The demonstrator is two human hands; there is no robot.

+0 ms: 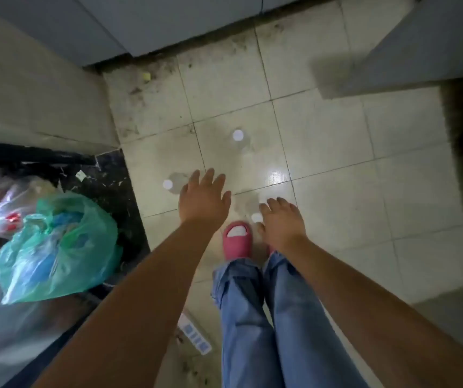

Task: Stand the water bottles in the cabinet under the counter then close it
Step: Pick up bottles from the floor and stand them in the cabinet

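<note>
Here I reach down with both hands spread and empty: my left hand (203,198) and right hand (280,219) hang over the tiled floor (336,152). Three water bottles (238,135) stand upright there, white caps up, one just beside my right fingers. Grey cabinet doors (168,21) line the floor's far edge.

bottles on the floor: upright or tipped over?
Upright. Each water bottle shows a round white cap from straight above, its clear body under it, standing on the floor tiles.
</note>
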